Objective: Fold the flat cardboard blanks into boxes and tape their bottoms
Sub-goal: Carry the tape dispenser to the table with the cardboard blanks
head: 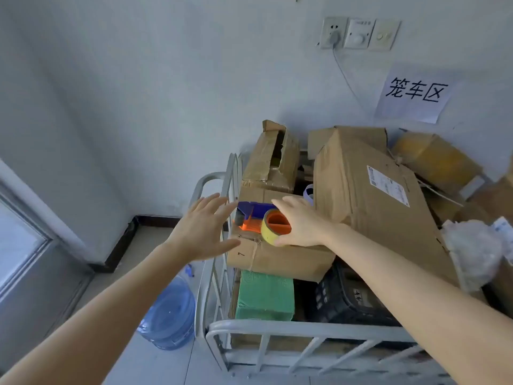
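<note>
Tape dispenser point(273, 225) atop carton point(291, 262) in cage cart point(277, 327): your right grip point(302, 223) clamps it, left grip point(202, 229) splayed, empty, beside cart's rail point(206, 180); big box point(374, 212) crowds rt side.

This looks like a storeroom or packing room. At 4 o'clock, a white metal cage cart point(277, 327) is piled high with worn brown cardboard boxes point(369, 195). At 2 o'clock, a white paper sign with black writing point(415, 93) is stuck on the pale wall. At 7 o'clock, a big blue plastic water jug point(172, 315) sits on the grey floor.
</note>
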